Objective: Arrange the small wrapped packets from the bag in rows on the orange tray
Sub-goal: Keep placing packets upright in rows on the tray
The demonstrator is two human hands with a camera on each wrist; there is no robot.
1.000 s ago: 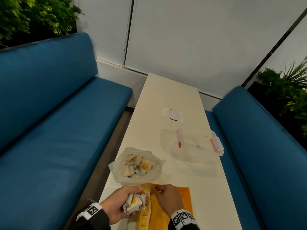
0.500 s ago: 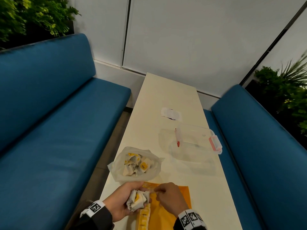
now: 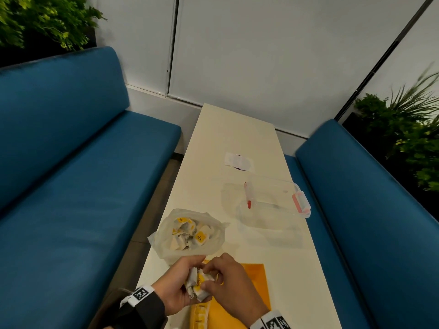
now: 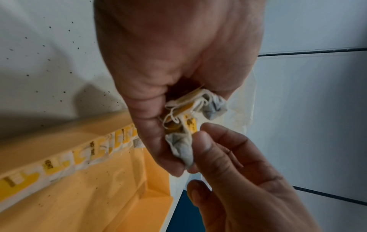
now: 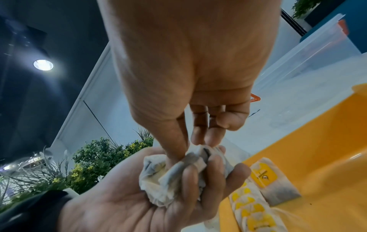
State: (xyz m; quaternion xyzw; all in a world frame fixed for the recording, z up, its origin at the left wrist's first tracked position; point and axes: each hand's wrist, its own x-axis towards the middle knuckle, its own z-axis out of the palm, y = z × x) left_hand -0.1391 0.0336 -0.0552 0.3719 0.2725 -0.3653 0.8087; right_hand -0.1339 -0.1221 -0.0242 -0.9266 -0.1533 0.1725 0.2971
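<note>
My left hand (image 3: 187, 281) grips a bundle of several small white-and-yellow tea packets (image 3: 197, 284) just above the near-left part of the orange tray (image 3: 255, 281). My right hand (image 3: 207, 275) reaches into that bundle, its thumb and fingertips (image 5: 178, 147) pinching one packet (image 5: 195, 152). A row of packets (image 3: 199, 315) lies along the tray's left edge, also seen as the row of packets (image 5: 254, 208) in the right wrist view. The clear plastic bag (image 3: 190, 233) with more packets sits just beyond the tray.
A clear lidded container (image 3: 273, 203) with red clips stands on the white table (image 3: 213, 162) to the far right of the bag. A small white wrapper (image 3: 238, 161) lies farther back. Blue benches (image 3: 83, 186) flank the narrow table on both sides.
My right hand has left the far-left corner of the tray and come back to the bundle in my left hand, where it now pinches a packet. The left hand has barely shifted.
</note>
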